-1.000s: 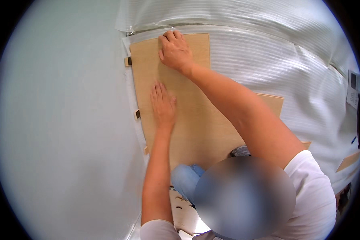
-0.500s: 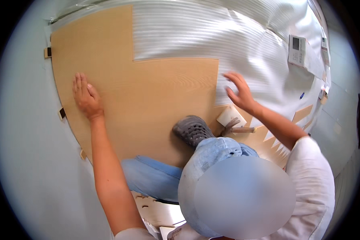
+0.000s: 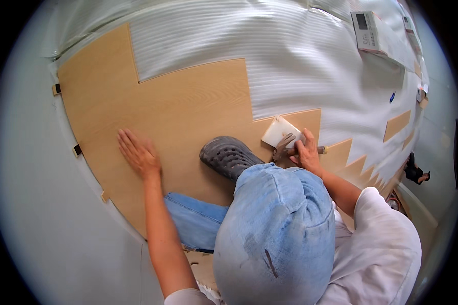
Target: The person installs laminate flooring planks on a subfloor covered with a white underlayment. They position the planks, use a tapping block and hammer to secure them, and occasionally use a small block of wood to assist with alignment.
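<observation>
My left hand (image 3: 140, 153) lies flat, fingers stretched, on the light wood-look floor planks (image 3: 183, 101). To the right, my right hand (image 3: 306, 151) is closed round the wooden handle of a claw hammer (image 3: 322, 150). The hammer's dark head rests beside a white square block (image 3: 280, 132) that lies on the planks. Between my hands stands my foot in a grey clog (image 3: 226, 155), with my bent knee in blue jeans in front of it.
Silvery ribbed underlay (image 3: 198, 35) stretches beyond the stepped plank edge. Small spacers (image 3: 77, 150) sit along the left wall. A carton (image 3: 367, 31) stands at the far right, with a blue object (image 3: 392, 97) and a loose plank piece (image 3: 397, 126) nearer.
My right hand has come down from the air and taken hold of the hammer handle. My left hand has slid nearer and to the right over the planks. The view has shifted.
</observation>
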The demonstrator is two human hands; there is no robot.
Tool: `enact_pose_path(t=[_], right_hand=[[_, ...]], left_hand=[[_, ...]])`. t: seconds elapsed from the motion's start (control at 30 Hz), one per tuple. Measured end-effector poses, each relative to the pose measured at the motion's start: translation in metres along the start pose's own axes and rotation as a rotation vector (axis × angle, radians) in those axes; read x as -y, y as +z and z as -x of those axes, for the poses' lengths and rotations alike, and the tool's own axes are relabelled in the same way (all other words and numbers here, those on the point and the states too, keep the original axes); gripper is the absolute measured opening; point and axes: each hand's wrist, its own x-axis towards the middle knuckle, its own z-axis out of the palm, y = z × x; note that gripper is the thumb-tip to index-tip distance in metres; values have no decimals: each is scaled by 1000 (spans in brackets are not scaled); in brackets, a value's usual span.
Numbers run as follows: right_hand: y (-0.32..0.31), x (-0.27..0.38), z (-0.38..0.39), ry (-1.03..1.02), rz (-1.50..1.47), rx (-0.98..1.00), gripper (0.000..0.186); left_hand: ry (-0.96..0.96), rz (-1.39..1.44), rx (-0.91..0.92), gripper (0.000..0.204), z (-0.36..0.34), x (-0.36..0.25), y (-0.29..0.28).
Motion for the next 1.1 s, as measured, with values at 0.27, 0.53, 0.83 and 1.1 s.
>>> enact_pose_path(t=[0.27,0.53,0.83,1.1], right_hand=[[-20,5,-62,-230,-91,-68,37],[-88,64,-292,-706,-49,-80,23],[-82,132,-409,-771,-46,21,22],[-84,139,-408,-808,-91,17,24]], left_hand=[[-73,-36,-53,74,11,-7,3],[141,203,-43,66,-45,-100,7],[128,229,-101,58,-48,-119,19],[187,328,-115,61,-59,-137,17]])
